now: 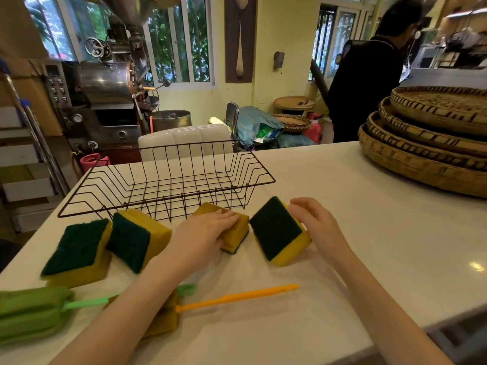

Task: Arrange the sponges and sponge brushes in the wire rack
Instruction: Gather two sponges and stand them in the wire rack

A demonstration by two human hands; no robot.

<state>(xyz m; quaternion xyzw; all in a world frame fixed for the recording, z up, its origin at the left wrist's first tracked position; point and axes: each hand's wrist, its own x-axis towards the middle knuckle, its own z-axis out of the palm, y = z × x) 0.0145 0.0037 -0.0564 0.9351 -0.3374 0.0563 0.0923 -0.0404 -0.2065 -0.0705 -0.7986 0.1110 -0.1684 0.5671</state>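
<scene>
1. The room has pale yellow walls and windows; a metal machine stands at the back left, and a person in dark clothes stands at the back right.
2. The white surface carries a stack of woven trays at its right edge.
3. The wire rack stands on the surface, at the far side from the hands, and nothing lies in it.
4. Four sponges lie in a row just in front of the rack, each yellow with a dark green side.
5. The left sponge lies flat with the green side up; the second sponge is tilted and touches it.
6. The left hand lies on top of the third sponge, fingers curled over it and gripping it.
7. The right hand holds the fourth sponge by its right edge; this sponge is tilted, green side facing left and up.
8. Nearer to the camera lie two sponge brushes: the green brush at the left edge, and the orange brush, its handle pointing right.
9. The left forearm covers part of both brushes.
</scene>
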